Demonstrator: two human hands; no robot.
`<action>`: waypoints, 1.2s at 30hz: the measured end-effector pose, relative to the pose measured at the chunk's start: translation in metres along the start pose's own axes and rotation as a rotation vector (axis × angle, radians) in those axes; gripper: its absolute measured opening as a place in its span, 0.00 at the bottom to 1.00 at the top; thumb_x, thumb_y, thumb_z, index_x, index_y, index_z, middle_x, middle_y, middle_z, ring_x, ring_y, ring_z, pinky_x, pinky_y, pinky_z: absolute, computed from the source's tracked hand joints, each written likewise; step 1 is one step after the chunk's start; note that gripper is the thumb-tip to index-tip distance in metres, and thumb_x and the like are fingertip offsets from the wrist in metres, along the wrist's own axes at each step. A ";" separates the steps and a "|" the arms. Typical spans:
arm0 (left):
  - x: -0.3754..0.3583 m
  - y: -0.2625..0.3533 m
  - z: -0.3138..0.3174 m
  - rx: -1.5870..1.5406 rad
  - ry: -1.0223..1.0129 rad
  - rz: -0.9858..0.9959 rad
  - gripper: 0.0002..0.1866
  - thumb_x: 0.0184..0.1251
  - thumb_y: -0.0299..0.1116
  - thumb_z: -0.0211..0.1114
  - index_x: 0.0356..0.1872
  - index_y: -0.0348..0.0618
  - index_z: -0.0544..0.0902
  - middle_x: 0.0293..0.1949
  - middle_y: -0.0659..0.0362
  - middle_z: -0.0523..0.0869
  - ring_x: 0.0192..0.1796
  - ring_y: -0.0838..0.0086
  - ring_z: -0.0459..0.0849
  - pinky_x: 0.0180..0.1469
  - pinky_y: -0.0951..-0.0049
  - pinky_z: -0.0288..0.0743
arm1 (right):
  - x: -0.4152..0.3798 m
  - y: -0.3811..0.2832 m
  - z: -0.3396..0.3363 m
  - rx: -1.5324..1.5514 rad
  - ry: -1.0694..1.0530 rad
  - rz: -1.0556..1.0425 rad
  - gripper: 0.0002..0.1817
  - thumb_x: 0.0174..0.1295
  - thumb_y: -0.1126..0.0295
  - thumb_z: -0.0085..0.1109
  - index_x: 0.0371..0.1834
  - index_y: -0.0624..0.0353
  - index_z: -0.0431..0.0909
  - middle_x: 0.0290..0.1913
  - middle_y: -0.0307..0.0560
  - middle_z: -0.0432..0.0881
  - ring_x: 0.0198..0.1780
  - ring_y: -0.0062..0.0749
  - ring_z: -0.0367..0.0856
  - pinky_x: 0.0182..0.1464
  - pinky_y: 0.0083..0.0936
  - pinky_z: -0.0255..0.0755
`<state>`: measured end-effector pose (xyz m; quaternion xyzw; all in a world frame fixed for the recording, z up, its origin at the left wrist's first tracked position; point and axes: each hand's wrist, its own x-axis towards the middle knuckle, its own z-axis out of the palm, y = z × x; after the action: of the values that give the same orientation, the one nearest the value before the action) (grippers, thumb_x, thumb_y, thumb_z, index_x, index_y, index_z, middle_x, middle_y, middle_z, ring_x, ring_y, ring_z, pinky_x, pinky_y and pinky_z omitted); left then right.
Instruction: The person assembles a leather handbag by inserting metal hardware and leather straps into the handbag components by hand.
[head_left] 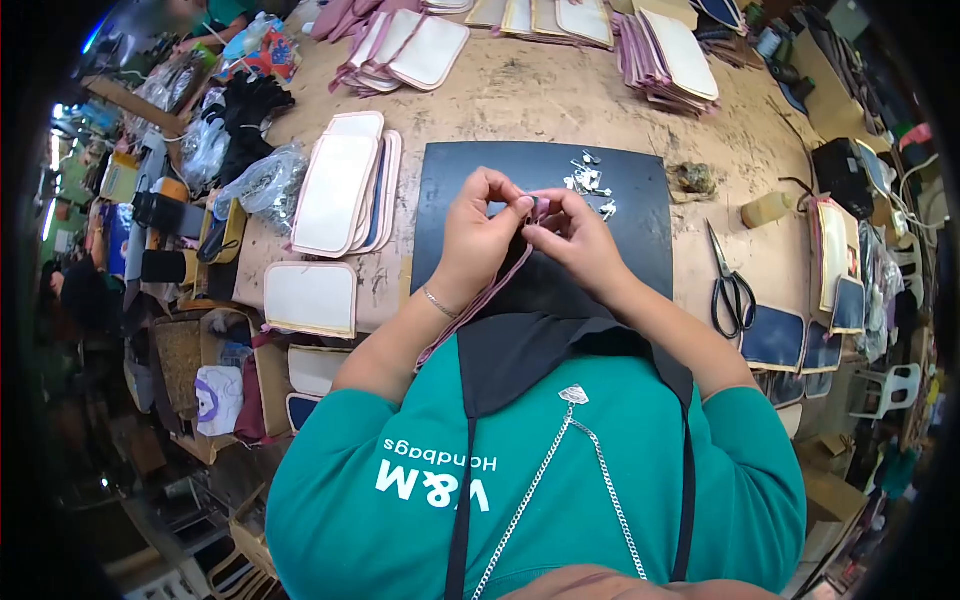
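Above a dark mat [455, 165], my left hand [485, 230] and my right hand [580, 235] meet fingertip to fingertip. Both are closed in a pinch on one end of a thin mauve strap [508, 275]. The strap's long part hangs down past my left wrist toward my lap. A small dark piece shows between the fingers, too small to name. Beyond my right hand, a scatter of small silver metal fittings [587, 180] lies on the mat.
Cream panels with pink edges [340, 180] are stacked on the left, and more piles [670, 60] stand along the back. Black-handled scissors [733, 295], a small yellowish bottle [765, 209] and navy panels [772, 335] are at the right. Clear plastic bags [270, 185] sit at the left edge.
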<state>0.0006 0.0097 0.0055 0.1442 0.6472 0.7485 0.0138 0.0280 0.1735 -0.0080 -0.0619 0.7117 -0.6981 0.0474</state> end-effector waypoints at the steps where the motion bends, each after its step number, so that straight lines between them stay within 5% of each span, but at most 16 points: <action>1: 0.003 -0.005 -0.001 0.035 0.005 0.022 0.08 0.66 0.18 0.64 0.39 0.41 0.75 0.37 0.62 0.79 0.42 0.80 0.78 0.47 0.79 0.76 | 0.002 -0.001 0.000 0.021 0.007 -0.024 0.19 0.62 0.77 0.64 0.57 0.62 0.75 0.42 0.42 0.83 0.44 0.22 0.82 0.47 0.21 0.77; 10: 0.058 -0.006 0.023 -0.284 0.055 0.015 0.09 0.68 0.21 0.64 0.46 0.38 0.77 0.41 0.60 0.82 0.44 0.78 0.82 0.47 0.78 0.79 | 0.064 -0.025 -0.050 -0.116 0.034 -0.212 0.17 0.64 0.81 0.59 0.57 0.65 0.75 0.44 0.44 0.84 0.47 0.22 0.82 0.51 0.22 0.77; 16: 0.070 -0.017 0.021 -0.223 -0.018 -0.117 0.11 0.70 0.22 0.63 0.52 0.36 0.77 0.43 0.60 0.83 0.45 0.78 0.82 0.49 0.76 0.80 | 0.077 -0.026 -0.066 -0.012 -0.128 0.077 0.16 0.65 0.76 0.61 0.55 0.64 0.77 0.46 0.44 0.84 0.48 0.25 0.82 0.54 0.24 0.76; 19: 0.067 -0.012 0.012 -0.199 -0.083 -0.193 0.14 0.70 0.26 0.65 0.54 0.39 0.78 0.44 0.62 0.83 0.46 0.79 0.82 0.50 0.77 0.78 | 0.070 -0.014 -0.062 0.094 -0.093 0.034 0.14 0.65 0.72 0.62 0.52 0.63 0.79 0.45 0.42 0.84 0.46 0.23 0.82 0.52 0.22 0.76; 31: 0.069 -0.023 0.009 0.021 -0.037 0.058 0.15 0.66 0.21 0.68 0.52 0.37 0.78 0.44 0.59 0.83 0.46 0.77 0.81 0.52 0.77 0.77 | 0.073 -0.006 -0.051 0.120 0.039 -0.074 0.08 0.65 0.72 0.64 0.44 0.62 0.80 0.38 0.39 0.84 0.41 0.19 0.81 0.44 0.20 0.77; 36: 0.070 -0.022 0.013 0.024 -0.044 0.092 0.12 0.65 0.19 0.68 0.43 0.39 0.73 0.41 0.58 0.82 0.45 0.77 0.81 0.51 0.78 0.77 | 0.066 -0.014 -0.047 -0.040 0.159 -0.193 0.10 0.63 0.74 0.64 0.44 0.63 0.77 0.38 0.40 0.82 0.41 0.19 0.80 0.46 0.20 0.77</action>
<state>-0.0669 0.0404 -0.0006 0.1903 0.6482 0.7373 -0.0080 -0.0445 0.2093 0.0080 -0.0755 0.7177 -0.6879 -0.0779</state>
